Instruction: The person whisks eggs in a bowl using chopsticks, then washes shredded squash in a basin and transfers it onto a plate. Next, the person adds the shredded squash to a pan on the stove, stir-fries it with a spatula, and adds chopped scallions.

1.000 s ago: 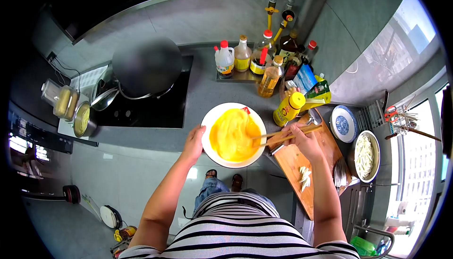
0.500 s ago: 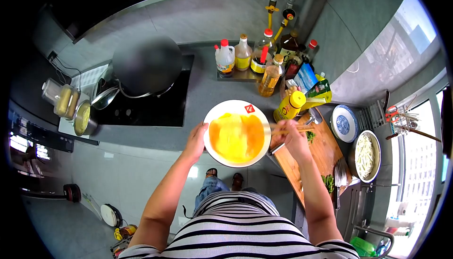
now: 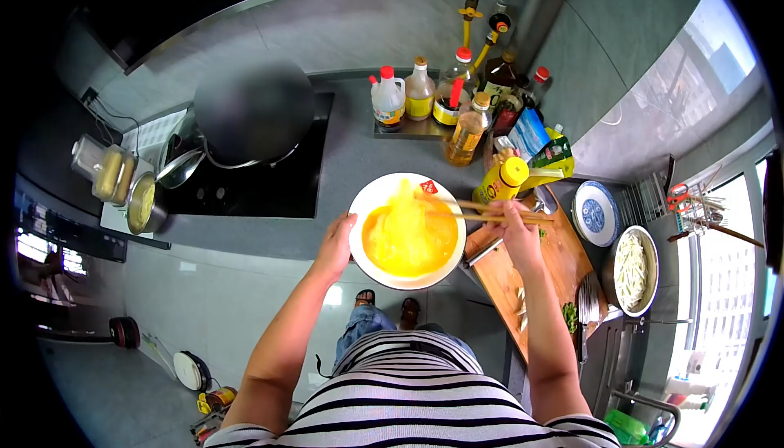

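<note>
A white bowl [image 3: 357, 240] hangs in the air in front of my body, with my left hand [image 3: 335, 244] gripping its left rim. Inside it lies yellow-orange beaten egg [image 3: 408, 240], smeared by motion in the middle. Closed around a pair of chopsticks [image 3: 482, 212], my right hand [image 3: 516, 231] is just right of the bowl. The chopsticks' tips reach over the right side of the bowl into the egg.
At right stand a cutting board [image 3: 563, 264] bearing greens and a knife, a plate [image 3: 596, 213] and a pot of pale strips [image 3: 631, 271]. A yellow bottle [image 3: 502, 180] and several sauce bottles [image 3: 420, 93] line the counter. A wok [image 3: 255, 113] sits on the cooktop [image 3: 278, 191].
My right hand and the chopsticks have shifted slightly up, and the chopsticks lie at a different angle. The egg's surface has been stirred into a new shape. The bowl has barely moved.
</note>
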The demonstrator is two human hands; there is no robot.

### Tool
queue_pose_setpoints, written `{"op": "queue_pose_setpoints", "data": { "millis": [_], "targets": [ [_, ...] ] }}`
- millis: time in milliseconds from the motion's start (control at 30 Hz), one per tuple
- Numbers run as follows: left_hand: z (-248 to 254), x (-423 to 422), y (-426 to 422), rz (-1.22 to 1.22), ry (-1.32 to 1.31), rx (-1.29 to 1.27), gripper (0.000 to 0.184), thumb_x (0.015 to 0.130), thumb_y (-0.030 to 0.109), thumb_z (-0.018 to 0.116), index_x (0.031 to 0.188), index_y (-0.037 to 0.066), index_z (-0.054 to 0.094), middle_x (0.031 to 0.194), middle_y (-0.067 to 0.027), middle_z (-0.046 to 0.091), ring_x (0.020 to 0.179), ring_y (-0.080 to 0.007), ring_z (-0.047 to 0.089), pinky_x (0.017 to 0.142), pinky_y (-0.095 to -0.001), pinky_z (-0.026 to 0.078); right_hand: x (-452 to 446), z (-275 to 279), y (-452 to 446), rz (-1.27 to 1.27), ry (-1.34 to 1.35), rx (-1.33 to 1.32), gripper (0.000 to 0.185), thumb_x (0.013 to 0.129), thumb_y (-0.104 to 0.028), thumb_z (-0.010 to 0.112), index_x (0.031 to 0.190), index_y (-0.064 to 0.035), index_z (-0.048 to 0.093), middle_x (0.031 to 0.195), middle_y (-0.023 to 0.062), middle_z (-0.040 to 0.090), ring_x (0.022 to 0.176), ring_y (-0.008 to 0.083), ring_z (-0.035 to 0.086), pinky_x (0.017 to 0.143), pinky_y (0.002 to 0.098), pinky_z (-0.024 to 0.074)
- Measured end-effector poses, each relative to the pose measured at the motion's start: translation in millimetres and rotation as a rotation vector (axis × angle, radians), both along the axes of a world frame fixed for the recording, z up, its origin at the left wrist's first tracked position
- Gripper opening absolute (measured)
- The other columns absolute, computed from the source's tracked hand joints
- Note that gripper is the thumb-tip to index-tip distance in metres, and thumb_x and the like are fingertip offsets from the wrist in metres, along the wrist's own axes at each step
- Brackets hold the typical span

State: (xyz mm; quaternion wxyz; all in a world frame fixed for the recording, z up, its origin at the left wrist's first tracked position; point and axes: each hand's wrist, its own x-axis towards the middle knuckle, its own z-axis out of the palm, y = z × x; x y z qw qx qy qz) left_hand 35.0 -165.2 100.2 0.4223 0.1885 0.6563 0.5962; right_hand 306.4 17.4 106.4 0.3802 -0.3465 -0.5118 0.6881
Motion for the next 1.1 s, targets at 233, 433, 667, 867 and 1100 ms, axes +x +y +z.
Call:
{"op": "queue_pose_setpoints", "data": {
  "millis": [233,433,667,867,1100],
  "targets": [
    [-7,-8,0,0.004,0.001,0.014,0.044,0.097,0.034,0.048,0.121,-0.003,0.058,0.105,-0.009,0.066,0.095,-0.0151,0.061,0.084,-0.0271,0.047,11,21,5,0.005,-0.098,0.079,0.028,0.103,-0.022,0.048,0.1,0.0017,0.064,0.093,0.0115,0.067,0.076,0.0182,0.066,0.069,0.0303,0.0557],
    [-17,-10,-1,0.011,0.025,0.036,0.043,0.097,0.033,0.048,0.121,-0.002,0.059,0.103,-0.0089,0.066,0.092,-0.0147,0.062,0.081,-0.0271,0.048,17,16,4,0.117,-0.073,0.066,0.029,0.103,-0.023,0.049,0.106,0.0022,0.064,0.095,0.0123,0.067,0.079,0.0167,0.065,0.069,0.0294,0.055],
    [-12,-10,-5,0.005,0.019,0.01,0.041,0.097,0.033,0.049,0.116,-0.002,0.06,0.099,-0.008,0.067,0.088,-0.014,0.062,0.078,-0.0269,0.048,13,-1,5,0.061,-0.101,0.037,0.031,0.103,-0.024,0.047,0.107,0.0028,0.062,0.096,0.0128,0.068,0.083,0.0197,0.066,0.072,0.0311,0.0565],
    [-33,-18,-3,0.0,-0.02,0.043,0.041,0.097,0.033,0.048,0.116,-0.002,0.06,0.099,-0.0085,0.067,0.088,-0.0144,0.063,0.077,-0.027,0.049,7,-14,-3,0.146,0.053,-0.138,0.029,0.104,-0.025,0.046,0.105,0.0,0.061,0.099,0.0118,0.066,0.084,0.0195,0.066,0.072,0.0314,0.0565],
    [-28,-16,-1,0.008,-0.051,0.008,0.042,0.098,0.033,0.048,0.117,-0.003,0.059,0.105,-0.011,0.066,0.094,-0.0166,0.063,0.081,-0.028,0.05,-5,-11,-6,0.071,0.024,-0.121,0.03,0.103,-0.027,0.048,0.106,-0.0005,0.062,0.098,0.0118,0.066,0.083,0.0197,0.065,0.073,0.0324,0.0564]
  ]
}}
